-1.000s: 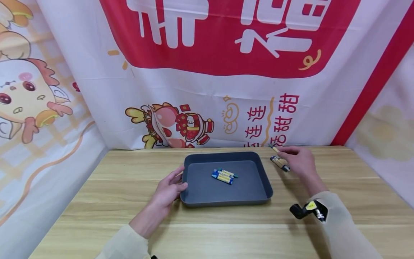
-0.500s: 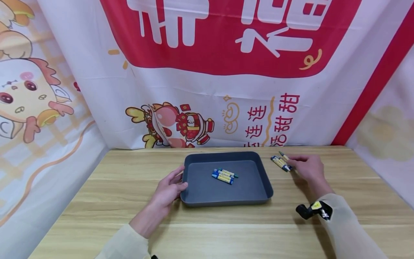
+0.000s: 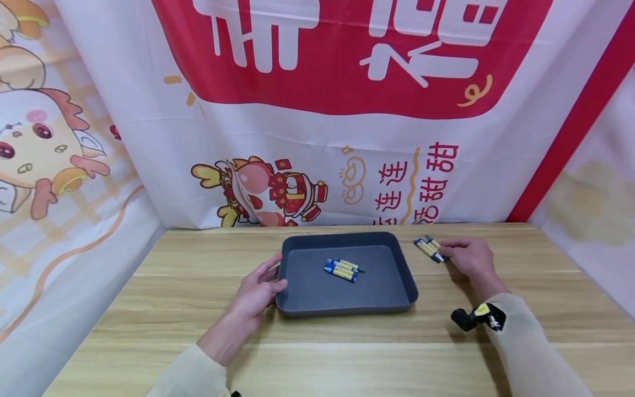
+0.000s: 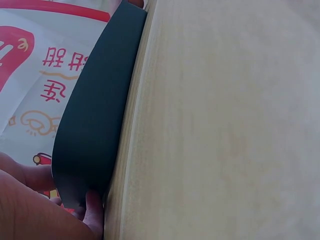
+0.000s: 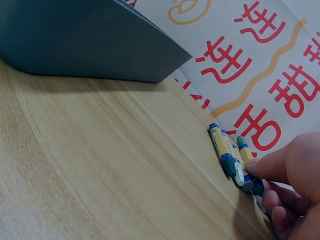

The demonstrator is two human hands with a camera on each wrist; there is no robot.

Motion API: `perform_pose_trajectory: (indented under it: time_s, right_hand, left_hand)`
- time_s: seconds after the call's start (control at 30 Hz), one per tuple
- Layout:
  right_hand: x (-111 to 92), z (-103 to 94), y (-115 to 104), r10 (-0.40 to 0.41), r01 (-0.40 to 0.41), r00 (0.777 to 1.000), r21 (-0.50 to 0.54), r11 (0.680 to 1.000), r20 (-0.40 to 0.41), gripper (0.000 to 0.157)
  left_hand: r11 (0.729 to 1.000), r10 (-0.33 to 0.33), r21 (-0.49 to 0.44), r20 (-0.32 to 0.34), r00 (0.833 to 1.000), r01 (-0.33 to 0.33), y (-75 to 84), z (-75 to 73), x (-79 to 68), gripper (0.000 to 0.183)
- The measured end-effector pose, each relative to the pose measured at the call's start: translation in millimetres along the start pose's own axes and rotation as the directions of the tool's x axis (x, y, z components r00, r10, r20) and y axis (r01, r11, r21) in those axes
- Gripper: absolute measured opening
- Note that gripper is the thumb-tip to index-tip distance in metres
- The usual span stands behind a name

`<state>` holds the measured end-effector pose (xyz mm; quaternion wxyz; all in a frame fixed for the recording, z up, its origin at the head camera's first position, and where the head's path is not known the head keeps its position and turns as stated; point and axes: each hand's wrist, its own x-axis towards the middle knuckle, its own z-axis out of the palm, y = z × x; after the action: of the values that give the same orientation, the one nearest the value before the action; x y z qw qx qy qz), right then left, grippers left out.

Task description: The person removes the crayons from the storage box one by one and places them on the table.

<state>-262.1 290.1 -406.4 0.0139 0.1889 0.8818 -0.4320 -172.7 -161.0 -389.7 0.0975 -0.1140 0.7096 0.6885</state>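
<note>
My left hand grips the left end of a dark grey tray, thumb on one side of the wall and fingers on the other. In the tray lie several crayons with yellow wrappers and blue or green ends, side by side. To the right of the tray, my right hand pinches a green-ended crayon between thumb and fingers, low at the table. It lies alongside several crayons on the wood, one green-tipped and one white-tipped. The thumb and fingertips cover part of the held crayon.
The wooden table stretches in front of the tray. A white and red printed cloth hangs right behind the table's back edge, with more cloth at both sides. A black wrist camera sits on the right sleeve.
My right hand has brought the crayon right and down, from near the back edge to beside the other crayons. The left hand and tray have stayed in place.
</note>
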Motion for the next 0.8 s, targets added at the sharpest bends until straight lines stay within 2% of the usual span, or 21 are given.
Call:
perform_pose_trajectory:
  time_s: [0.23, 0.6, 0.8]
  right_hand:
    - [0, 0.1, -2, 0.003, -0.003, 1.000, -0.013, 1.000, 0.008, 0.042]
    - [-3, -2.5, 2, -0.042, 0.042, 0.999, -0.055, 0.998, 0.004, 0.045]
    - [-6, -3.1, -8, -0.037, 0.037, 0.999, 0.009, 0.999, -0.005, 0.051]
  left_hand:
    - [1.000, 0.005, -0.001, 0.003, 1.000, -0.005, 1.9, -1.4, -0.9, 0.066]
    - [1.000, 0.015, -0.009, 0.005, 1.000, -0.015, -0.1, 0.3, -0.9, 0.065]
    - [0.999, 0.034, -0.006, 0.002, 0.999, -0.034, 0.1, -0.4, -1.9, 0.066]
